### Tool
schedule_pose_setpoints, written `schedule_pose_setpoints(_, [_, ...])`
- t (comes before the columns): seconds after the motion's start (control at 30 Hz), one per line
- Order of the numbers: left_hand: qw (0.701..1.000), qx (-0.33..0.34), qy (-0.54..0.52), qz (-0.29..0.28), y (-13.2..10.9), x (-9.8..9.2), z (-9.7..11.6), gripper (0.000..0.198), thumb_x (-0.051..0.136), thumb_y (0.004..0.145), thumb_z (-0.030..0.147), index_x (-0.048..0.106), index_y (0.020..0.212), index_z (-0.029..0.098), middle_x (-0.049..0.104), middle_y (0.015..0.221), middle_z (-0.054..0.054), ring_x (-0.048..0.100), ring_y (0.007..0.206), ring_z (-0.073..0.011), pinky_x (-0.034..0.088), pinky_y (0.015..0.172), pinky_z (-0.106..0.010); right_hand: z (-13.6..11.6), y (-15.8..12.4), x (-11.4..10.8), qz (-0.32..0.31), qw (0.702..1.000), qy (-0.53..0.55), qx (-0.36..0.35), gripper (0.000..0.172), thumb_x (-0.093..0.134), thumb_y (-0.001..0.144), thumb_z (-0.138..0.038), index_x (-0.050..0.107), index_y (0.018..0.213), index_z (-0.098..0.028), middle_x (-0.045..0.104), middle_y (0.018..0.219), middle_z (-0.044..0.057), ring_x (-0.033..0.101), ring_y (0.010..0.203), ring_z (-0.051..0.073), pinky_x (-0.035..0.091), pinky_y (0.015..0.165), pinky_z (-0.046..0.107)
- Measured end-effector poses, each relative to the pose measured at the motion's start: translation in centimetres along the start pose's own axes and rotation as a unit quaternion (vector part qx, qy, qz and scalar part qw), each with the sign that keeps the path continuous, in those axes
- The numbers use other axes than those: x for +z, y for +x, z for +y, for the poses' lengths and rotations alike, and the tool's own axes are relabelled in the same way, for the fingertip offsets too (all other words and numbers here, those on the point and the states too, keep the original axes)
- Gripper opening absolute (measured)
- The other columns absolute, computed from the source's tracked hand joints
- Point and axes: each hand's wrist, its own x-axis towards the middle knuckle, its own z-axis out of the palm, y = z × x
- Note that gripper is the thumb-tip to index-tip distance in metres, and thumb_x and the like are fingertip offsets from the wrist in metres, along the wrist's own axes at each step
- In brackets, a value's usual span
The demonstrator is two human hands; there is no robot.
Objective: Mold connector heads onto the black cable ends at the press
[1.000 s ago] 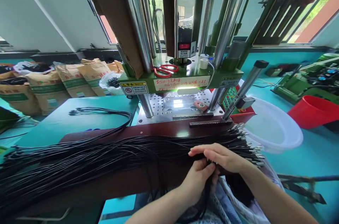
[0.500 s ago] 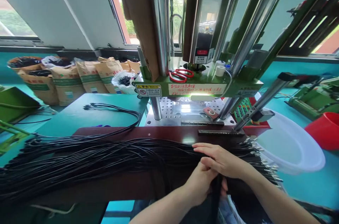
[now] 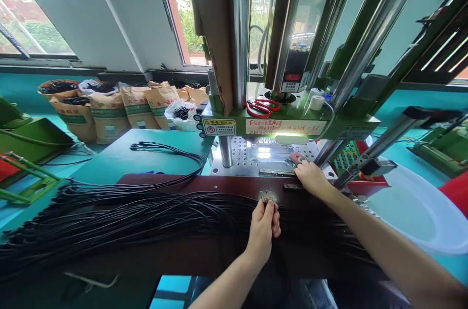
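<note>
My left hand point(image 3: 263, 226) is closed around a small bunch of cable ends with metal tips point(image 3: 267, 196). The tips point up, away from me, above the pile of black cables point(image 3: 175, 211). My right hand point(image 3: 311, 178) reaches forward to the press's perforated metal plate point(image 3: 239, 155). Its fingers are bent over a small red block point(image 3: 295, 157), which they partly hide. A dark metal strip point(image 3: 277, 172) lies at the plate's front edge, left of that hand. A second strip point(image 3: 289, 186) rests on the brown board, partly behind my right wrist.
The green press head point(image 3: 263, 126) hangs above the plate on steel columns, with red-handled scissors point(image 3: 262, 108) on it. A white basin point(image 3: 413, 206) stands at right. Several paper sacks point(image 3: 106, 114) line the back wall. More black cables point(image 3: 168, 148) lie on the turquoise table.
My hands have parted. My right hand has moved forward to the red block, and my left has come up with the metal-tipped cable ends showing. The view has shifted right-to-left slightly.
</note>
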Motion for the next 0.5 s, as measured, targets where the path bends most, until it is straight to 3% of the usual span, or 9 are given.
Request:
schedule_pose_setpoints(0.23, [0.999, 0.008, 0.043, -0.016, -0.1, -0.2, -0.4, 0.047, 0.062, 0.064, 0.060, 0.041, 0.075, 0.019, 0.032, 0.045, 0.012, 0.021, 0.034, -0.0004, 0.015, 0.034, -0.016, -0.4, -1.0, -2.4, -0.061, 0.998, 0.003, 0.005, 0.013, 0.051, 0.071, -0.009, 0.063, 0.078, -0.008, 0.062, 0.093, 0.021, 0.053, 0.098, 0.034, 0.040, 0.075, 0.041])
schedule_pose_setpoints(0.3, [0.998, 0.001, 0.067, -0.021, -0.4, 0.0, -0.3, 0.046, 0.063, 0.064, 0.058, 0.040, 0.075, 0.019, 0.030, 0.044, 0.013, 0.019, 0.033, -0.0004, 0.013, 0.034, -0.016, -0.5, -2.3, -3.4, -0.094, 0.995, 0.039, 0.020, 0.011, 0.051, 0.073, -0.012, 0.060, 0.078, -0.011, 0.064, 0.088, 0.018, 0.059, 0.089, 0.031, 0.044, 0.068, 0.037])
schedule_pose_setpoints(0.37, [0.995, -0.009, 0.089, -0.033, -0.8, 0.2, -0.5, 0.043, 0.063, 0.066, 0.054, 0.040, 0.074, 0.019, 0.028, 0.044, 0.013, 0.018, 0.034, -0.0003, 0.011, 0.034, -0.016, -0.7, -4.1, -4.3, -0.139, 0.986, 0.090, 0.033, 0.012, 0.046, 0.078, -0.017, 0.057, 0.080, -0.014, 0.065, 0.074, 0.010, 0.063, 0.065, 0.021, 0.045, 0.055, 0.029])
schedule_pose_setpoints(0.43, [0.993, -0.018, 0.103, -0.048, -1.2, 0.3, -0.9, 0.040, 0.065, 0.066, 0.049, 0.040, 0.074, 0.019, 0.028, 0.044, 0.013, 0.018, 0.034, -0.0003, 0.011, 0.034, -0.016, -1.3, -6.4, -4.7, -0.182, 0.954, 0.230, 0.068, 0.016, 0.040, 0.084, -0.023, 0.054, 0.086, -0.016, 0.060, 0.059, 0.001, 0.055, 0.042, 0.013, 0.039, 0.039, 0.022])
schedule_pose_setpoints(0.5, [0.992, -0.029, 0.103, -0.064, -1.7, 0.4, -1.3, 0.038, 0.068, 0.064, 0.044, 0.040, 0.075, 0.019, 0.029, 0.046, 0.013, 0.019, 0.035, -0.0002, 0.012, 0.035, -0.016, -2.4, -9.1, -4.4, -0.181, 0.871, 0.441, 0.117, 0.023, 0.040, 0.085, -0.030, 0.052, 0.099, -0.016, 0.054, 0.052, -0.005, 0.045, 0.031, 0.009, 0.032, 0.031, 0.019])
